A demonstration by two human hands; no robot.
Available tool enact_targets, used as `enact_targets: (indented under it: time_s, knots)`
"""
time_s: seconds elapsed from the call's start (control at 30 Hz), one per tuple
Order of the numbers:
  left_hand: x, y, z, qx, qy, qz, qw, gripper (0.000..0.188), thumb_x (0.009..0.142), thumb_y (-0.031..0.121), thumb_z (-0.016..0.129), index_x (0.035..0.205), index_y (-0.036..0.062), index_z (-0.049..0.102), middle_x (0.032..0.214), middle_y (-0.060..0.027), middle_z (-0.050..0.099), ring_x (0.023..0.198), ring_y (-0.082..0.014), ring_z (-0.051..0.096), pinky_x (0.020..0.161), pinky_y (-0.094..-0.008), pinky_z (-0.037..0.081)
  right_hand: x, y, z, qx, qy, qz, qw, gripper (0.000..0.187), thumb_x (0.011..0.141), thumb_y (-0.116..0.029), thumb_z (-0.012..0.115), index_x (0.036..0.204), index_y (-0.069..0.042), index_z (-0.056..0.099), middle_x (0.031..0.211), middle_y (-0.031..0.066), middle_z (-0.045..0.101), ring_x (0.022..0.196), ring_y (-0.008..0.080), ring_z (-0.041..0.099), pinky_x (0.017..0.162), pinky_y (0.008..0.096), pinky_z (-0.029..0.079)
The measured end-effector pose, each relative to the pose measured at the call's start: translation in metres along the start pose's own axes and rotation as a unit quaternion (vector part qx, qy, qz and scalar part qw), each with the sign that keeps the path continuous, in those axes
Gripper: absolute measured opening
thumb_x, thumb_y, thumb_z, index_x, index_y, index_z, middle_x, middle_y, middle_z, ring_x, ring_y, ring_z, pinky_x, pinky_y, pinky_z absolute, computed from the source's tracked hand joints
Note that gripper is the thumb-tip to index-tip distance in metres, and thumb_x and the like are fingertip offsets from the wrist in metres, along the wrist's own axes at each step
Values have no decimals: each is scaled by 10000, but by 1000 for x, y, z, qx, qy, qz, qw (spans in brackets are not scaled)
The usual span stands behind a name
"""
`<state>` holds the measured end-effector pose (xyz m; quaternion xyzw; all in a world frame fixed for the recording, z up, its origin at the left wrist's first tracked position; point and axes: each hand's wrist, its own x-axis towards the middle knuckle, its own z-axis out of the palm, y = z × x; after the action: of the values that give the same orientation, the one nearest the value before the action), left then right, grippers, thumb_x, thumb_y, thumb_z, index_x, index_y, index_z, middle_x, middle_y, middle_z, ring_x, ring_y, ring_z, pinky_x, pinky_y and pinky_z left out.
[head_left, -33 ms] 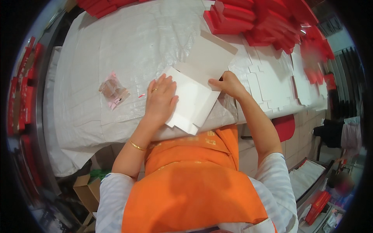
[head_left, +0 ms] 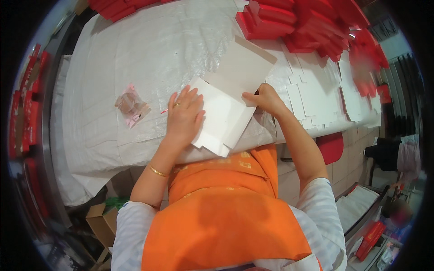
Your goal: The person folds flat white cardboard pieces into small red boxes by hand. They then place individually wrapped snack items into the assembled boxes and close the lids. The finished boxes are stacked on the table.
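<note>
A white, partly folded cardboard box [head_left: 224,117] lies at the table's near edge, its lid panel [head_left: 246,65] spread out on the far side and small tabs at the near end. My left hand [head_left: 184,115] rests along the box's left edge with fingers stretched out and apart, and a ring shows on one finger. At the right corner, beside the lid's fold, my right hand [head_left: 267,100] pinches the cardboard between thumb and curled fingers. What lies under the right fingers is hidden.
A white sheet covers the table [head_left: 108,58]. Left of the box lies a clear plastic bag [head_left: 132,106] with brown and pink contents. Flat white cardboard blanks [head_left: 318,101] lie to the right, and red boxes [head_left: 266,20] pile up behind. An open brown carton [head_left: 101,221] stands below the table.
My left hand has shifted slightly left, its fingers a little more spread. My right hand and the box look the same.
</note>
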<state>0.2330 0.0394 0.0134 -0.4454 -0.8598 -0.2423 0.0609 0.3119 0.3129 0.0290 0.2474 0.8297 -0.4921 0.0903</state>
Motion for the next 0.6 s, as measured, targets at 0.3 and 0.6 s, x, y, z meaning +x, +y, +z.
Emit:
enact_targets:
  time_s: [0.3, 0.6]
  knots:
    - [-38, -7, -17, -201, 165, -152, 953, 534, 928, 77, 574, 1438, 38, 420, 1493, -153, 368, 1314, -279, 435, 1041, -378, 414, -22, 12, 21, 217, 53, 3, 975, 346, 825, -214, 688, 1028, 66, 671, 893, 121, 696, 738, 180, 662, 604, 311, 561]
    - [-59, -11, 4, -406, 134, -300, 853, 504, 910, 27, 588, 1398, 25, 458, 1363, -115, 456, 1116, -174, 522, 863, -265, 480, -19, 29, 27, 156, 60, -50, 985, 371, 815, -196, 683, 1090, 52, 664, 953, 129, 701, 822, 191, 662, 748, 321, 523]
